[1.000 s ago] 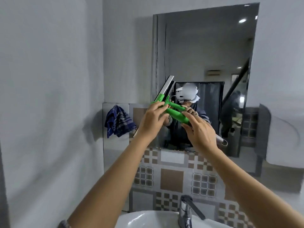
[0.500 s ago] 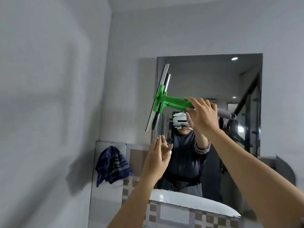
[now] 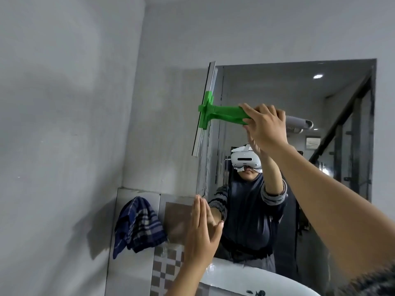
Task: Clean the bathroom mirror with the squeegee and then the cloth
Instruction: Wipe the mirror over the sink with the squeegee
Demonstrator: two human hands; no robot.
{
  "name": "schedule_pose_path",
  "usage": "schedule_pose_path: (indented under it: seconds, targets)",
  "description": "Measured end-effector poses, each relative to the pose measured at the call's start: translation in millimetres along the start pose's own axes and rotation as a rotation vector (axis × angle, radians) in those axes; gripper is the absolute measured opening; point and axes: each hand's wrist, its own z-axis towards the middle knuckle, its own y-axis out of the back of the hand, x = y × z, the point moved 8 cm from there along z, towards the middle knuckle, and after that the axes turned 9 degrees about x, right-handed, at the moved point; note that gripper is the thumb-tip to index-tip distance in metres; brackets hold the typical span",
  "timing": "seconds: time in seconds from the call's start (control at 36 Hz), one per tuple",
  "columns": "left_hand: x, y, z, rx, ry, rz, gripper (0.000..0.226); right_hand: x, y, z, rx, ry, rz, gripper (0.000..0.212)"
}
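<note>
The mirror (image 3: 320,99) hangs on the grey wall ahead. My right hand (image 3: 266,128) grips the green handle of the squeegee (image 3: 222,114). Its long metal blade stands nearly upright along the mirror's upper left edge. My left hand (image 3: 202,233) is flat and open with fingers together, raised at the mirror's lower left corner, holding nothing. A dark blue checked cloth (image 3: 139,225) hangs on the tiled wall left of the mirror, below the squeegee.
A white basin rim (image 3: 245,278) shows at the bottom. Patterned tiles (image 3: 166,272) cover the wall under the mirror. A plain grey side wall (image 3: 64,124) stands close on the left. A person's reflection fills the mirror's middle.
My left hand let go of the squeegee and dropped to the mirror's lower left corner. My right hand raised the squeegee to the mirror's top left edge and turned the blade upright.
</note>
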Motion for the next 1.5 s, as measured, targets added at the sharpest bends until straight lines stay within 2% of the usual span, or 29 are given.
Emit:
schedule_pose_path:
  seconds: [0.5, 0.81, 1.5]
  targets:
    - [2.7, 2.8, 2.7, -0.018, 0.026, 0.032, 0.08, -3.8, 1.9, 7.0, 0.031, -0.009, -0.022, 0.037]
    - [0.6, 5.5, 7.3, -0.025, 0.071, 0.042, 0.083, -12.6, 11.1, -5.3, 0.11, -0.048, 0.006, 0.039]
    - [-7.1, 6.3, 6.0, 0.014, 0.149, -0.097, 0.089, -106.6, 76.5, -79.8, 0.176, -0.275, -0.084, 0.042]
